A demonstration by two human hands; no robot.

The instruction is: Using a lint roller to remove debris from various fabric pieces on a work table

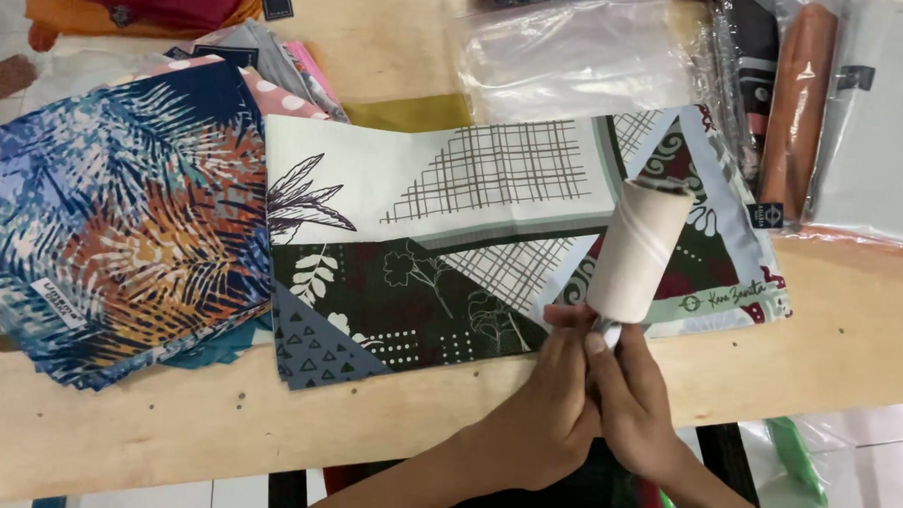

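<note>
Our left hand (551, 403) and right hand (634, 401) both clasp the cream paper lint roller (640, 253), poised over the folded patterned scarf's (441, 254) right end; rolling looks barely begun.

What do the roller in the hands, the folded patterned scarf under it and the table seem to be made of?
Roller: probably paper sheets, matte cream, wound on a cylinder.
Folded patterned scarf: thin woven fabric, smooth, with a sharp crease and printed leaves and grids.
Table: looks like wood or plywood, pale, with faint grain.
</note>
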